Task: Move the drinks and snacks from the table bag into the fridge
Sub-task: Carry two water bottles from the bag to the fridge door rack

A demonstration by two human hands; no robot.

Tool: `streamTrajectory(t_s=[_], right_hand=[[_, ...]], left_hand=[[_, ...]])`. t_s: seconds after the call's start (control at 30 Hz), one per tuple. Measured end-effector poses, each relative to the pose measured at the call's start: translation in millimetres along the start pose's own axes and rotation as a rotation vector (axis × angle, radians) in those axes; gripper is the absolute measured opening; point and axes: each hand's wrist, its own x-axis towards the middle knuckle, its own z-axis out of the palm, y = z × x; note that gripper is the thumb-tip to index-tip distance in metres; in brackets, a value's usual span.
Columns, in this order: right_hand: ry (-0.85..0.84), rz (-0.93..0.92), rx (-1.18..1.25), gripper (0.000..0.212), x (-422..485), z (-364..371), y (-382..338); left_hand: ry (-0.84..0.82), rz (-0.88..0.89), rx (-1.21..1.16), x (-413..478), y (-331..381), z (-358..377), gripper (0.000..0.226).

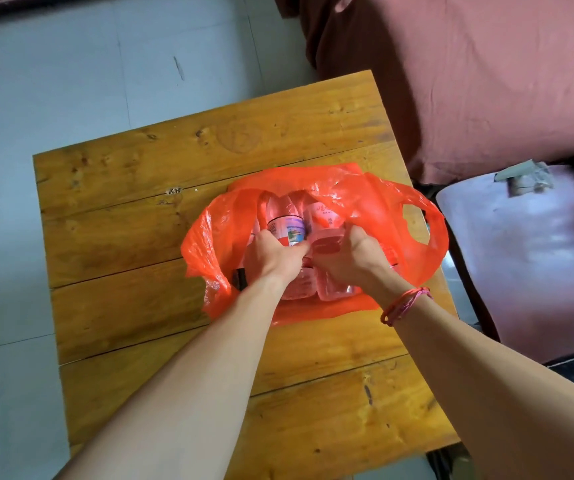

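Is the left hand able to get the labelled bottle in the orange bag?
Probably yes: the orange bag lies open, and the left hand seems to grip the labelled bottle, nothing between.

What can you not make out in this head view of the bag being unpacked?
All in the head view:
1. Number of bottles in the orange bag: plastic folds and both hands cover them.
2. What the right hand grips: its own knuckles hide it.
3. Print on the labelled bottle the left hand holds: too small.
4. Crumpled object on the stool: blurred.
5. Fridge: outside the frame.
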Motion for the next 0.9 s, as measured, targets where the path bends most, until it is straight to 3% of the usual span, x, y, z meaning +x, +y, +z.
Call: streamTrajectory(t_s=[0.17,0.27,0.37,0.5,0.9], right_hand=[[-0.068,0.023,0.045,0.056,-19.4,-12.3,-5.4],[-0.105,0.035,0.112,0.052,-37.1,-21.8,-11.5],[-0.163,0.053,0.172,0.067,-53.3,-32.4,-12.9],[-0.259,0.065,0.214,0.038,-81.9,-51.2,-16.0],[-0.273,-0.040,0.412,0.029,-192.7,-109.1,-21.9]], left_hand=[[-0.042,-0.029,-0.009,-11.9,7.0,-22.0,0.044],[-0.108,-0.062,-0.075,-24.9,11.4,-34.5,0.055],[-0.150,-0.071,-0.104,-40.8,12.9,-48.4,0.064],[-0.244,-0.073,-0.171,-63.9,9.6,-66.7,0.049],[-0.384,0.052,-0.301,-160.5,30.8,-136.2,0.057]])
